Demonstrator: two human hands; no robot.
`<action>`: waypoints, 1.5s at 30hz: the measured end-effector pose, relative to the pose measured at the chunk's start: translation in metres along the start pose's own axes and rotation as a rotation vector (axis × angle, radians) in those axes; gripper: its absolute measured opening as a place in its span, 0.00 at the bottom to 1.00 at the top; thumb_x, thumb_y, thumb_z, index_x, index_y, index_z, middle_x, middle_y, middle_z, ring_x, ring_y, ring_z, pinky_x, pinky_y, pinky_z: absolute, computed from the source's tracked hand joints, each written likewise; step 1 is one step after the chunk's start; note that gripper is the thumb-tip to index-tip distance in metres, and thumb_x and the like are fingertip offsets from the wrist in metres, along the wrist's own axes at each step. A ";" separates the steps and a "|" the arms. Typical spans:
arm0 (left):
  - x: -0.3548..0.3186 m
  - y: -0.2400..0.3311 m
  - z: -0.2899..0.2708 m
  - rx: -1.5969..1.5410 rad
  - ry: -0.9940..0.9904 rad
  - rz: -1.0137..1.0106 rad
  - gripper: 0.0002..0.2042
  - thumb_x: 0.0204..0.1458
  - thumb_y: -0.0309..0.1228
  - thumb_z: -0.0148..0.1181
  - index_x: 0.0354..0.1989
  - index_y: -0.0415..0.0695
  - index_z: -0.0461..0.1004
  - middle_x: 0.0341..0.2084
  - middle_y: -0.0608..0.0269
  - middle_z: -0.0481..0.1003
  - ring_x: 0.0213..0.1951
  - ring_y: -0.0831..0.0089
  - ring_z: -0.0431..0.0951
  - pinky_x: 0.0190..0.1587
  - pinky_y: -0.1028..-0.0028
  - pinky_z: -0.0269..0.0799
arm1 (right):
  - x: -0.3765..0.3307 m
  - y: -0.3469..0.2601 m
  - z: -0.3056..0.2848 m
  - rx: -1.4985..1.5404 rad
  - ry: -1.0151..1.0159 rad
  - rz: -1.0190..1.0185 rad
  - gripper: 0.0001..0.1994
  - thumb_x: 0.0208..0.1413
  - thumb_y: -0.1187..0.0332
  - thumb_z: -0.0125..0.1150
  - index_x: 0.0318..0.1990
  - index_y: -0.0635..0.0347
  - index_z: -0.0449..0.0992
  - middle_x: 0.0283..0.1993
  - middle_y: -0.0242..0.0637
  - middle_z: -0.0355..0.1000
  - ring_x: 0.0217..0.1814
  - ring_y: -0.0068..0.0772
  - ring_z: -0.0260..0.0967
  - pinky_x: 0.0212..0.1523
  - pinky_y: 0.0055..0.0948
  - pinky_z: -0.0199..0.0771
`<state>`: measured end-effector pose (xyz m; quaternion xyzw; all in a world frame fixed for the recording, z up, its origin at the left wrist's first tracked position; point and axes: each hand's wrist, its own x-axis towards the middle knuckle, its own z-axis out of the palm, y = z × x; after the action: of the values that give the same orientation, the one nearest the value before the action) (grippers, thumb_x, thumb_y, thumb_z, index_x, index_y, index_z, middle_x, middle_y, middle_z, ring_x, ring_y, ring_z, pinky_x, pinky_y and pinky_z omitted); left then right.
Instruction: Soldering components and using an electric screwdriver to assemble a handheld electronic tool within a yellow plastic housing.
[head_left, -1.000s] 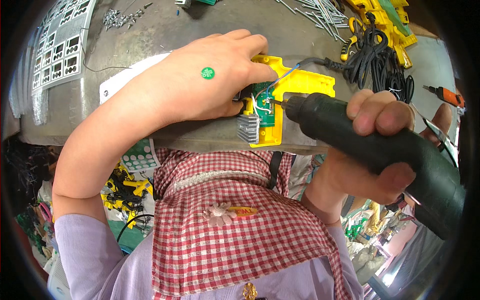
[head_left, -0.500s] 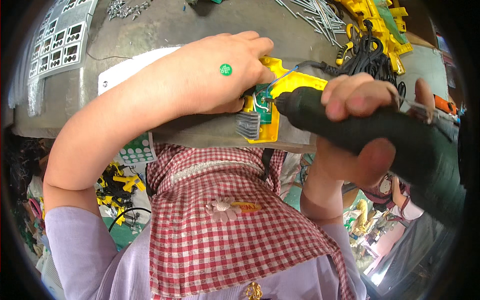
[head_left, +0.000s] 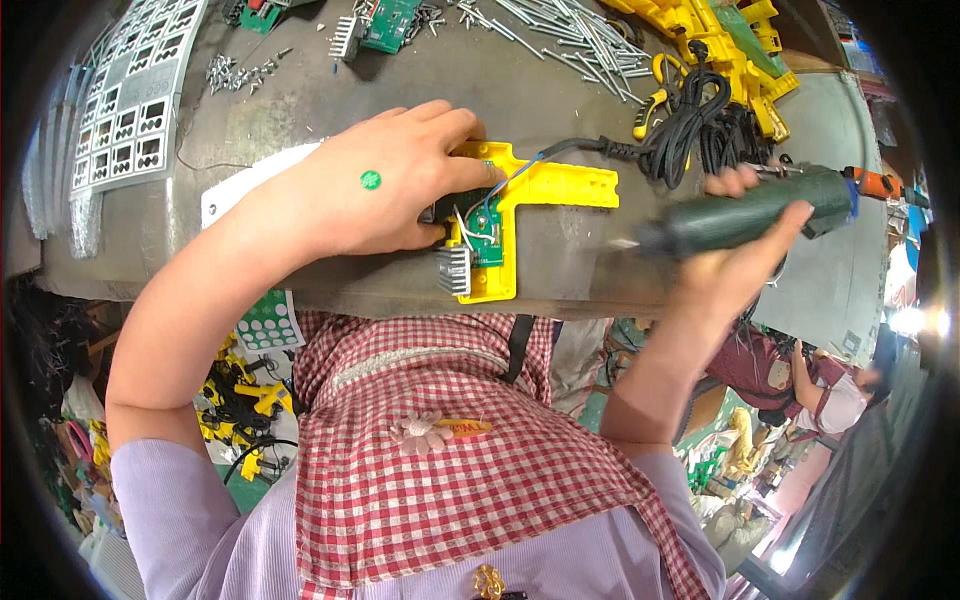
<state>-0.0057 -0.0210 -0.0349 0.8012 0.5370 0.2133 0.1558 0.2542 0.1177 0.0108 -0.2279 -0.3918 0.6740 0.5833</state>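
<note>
My left hand, with a round green sticker on its back, grips the left side of a yellow plastic tool housing. Inside the housing lies a green circuit board with white and blue wires. A grey finned heat sink sits at its near end, and a black power cord runs out toward the right. My fingertips hide part of the housing's left side. Off to the right, my right hand is wrapped round a dark green electric screwdriver, its tip blurred and apart from the board.
Loose screws and long bolts lie on the far side of the grey bench. Another circuit board is at the back. Yellow-handled scissors and coiled black cord lie right. A person is at lower right.
My right hand has pulled the screwdriver away from the circuit board, to the right. My left hand still holds the housing; the whole view has shifted a little.
</note>
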 end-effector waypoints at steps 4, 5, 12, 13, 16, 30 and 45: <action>0.005 0.005 -0.011 -0.036 0.016 0.018 0.35 0.33 0.25 0.67 0.56 0.44 0.63 0.50 0.53 0.66 0.53 0.55 0.67 0.56 0.63 0.65 | 0.084 -0.106 -0.126 -1.001 0.184 -0.032 0.23 0.57 0.61 0.56 0.57 0.62 0.61 0.42 0.47 0.70 0.40 0.43 0.69 0.46 0.41 0.71; 0.006 0.007 -0.017 -0.075 0.051 -0.024 0.36 0.33 0.25 0.68 0.57 0.44 0.62 0.52 0.53 0.65 0.54 0.54 0.66 0.57 0.63 0.64 | 0.098 -0.124 -0.155 -1.436 0.200 -0.126 0.26 0.55 0.60 0.58 0.58 0.62 0.60 0.44 0.49 0.71 0.43 0.46 0.70 0.48 0.42 0.70; 0.005 0.029 -0.032 -0.177 0.054 -0.238 0.29 0.35 0.27 0.69 0.51 0.43 0.69 0.50 0.53 0.66 0.53 0.54 0.67 0.54 0.64 0.66 | 0.110 -0.107 -0.147 -2.407 0.259 -0.137 0.17 0.52 0.60 0.57 0.46 0.59 0.77 0.43 0.50 0.74 0.48 0.50 0.72 0.50 0.41 0.70; 0.008 0.033 -0.031 -0.171 0.059 -0.289 0.26 0.36 0.27 0.68 0.48 0.42 0.70 0.48 0.54 0.68 0.51 0.54 0.68 0.52 0.64 0.66 | 0.116 -0.090 -0.141 -2.258 0.070 -0.349 0.15 0.53 0.62 0.56 0.44 0.59 0.77 0.42 0.51 0.74 0.47 0.50 0.72 0.49 0.39 0.70; 0.018 0.039 -0.020 -0.175 0.081 -0.337 0.24 0.37 0.26 0.68 0.47 0.41 0.71 0.45 0.54 0.69 0.48 0.54 0.69 0.50 0.64 0.67 | 0.131 -0.030 -0.073 -1.809 -0.056 -0.226 0.19 0.55 0.57 0.55 0.46 0.64 0.75 0.41 0.52 0.74 0.48 0.52 0.71 0.49 0.39 0.70; -0.043 0.040 -0.028 0.059 0.158 -0.460 0.40 0.26 0.26 0.72 0.57 0.44 0.64 0.51 0.53 0.63 0.53 0.52 0.65 0.51 0.60 0.66 | 0.252 -0.017 -0.080 -2.250 -0.044 -0.247 0.24 0.52 0.58 0.54 0.54 0.63 0.70 0.48 0.54 0.72 0.54 0.51 0.69 0.54 0.40 0.66; -0.074 -0.017 -0.040 0.041 0.215 -0.370 0.14 0.44 0.28 0.62 0.41 0.42 0.77 0.34 0.56 0.74 0.37 0.58 0.75 0.40 0.63 0.71 | 0.112 0.077 0.167 -1.646 -0.929 -0.743 0.13 0.52 0.62 0.59 0.43 0.54 0.71 0.29 0.46 0.74 0.35 0.51 0.73 0.35 0.45 0.70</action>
<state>-0.0641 -0.0824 -0.0209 0.6644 0.6928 0.2544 0.1176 0.0558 0.1814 0.0647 -0.1383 -0.9683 -0.0070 0.2080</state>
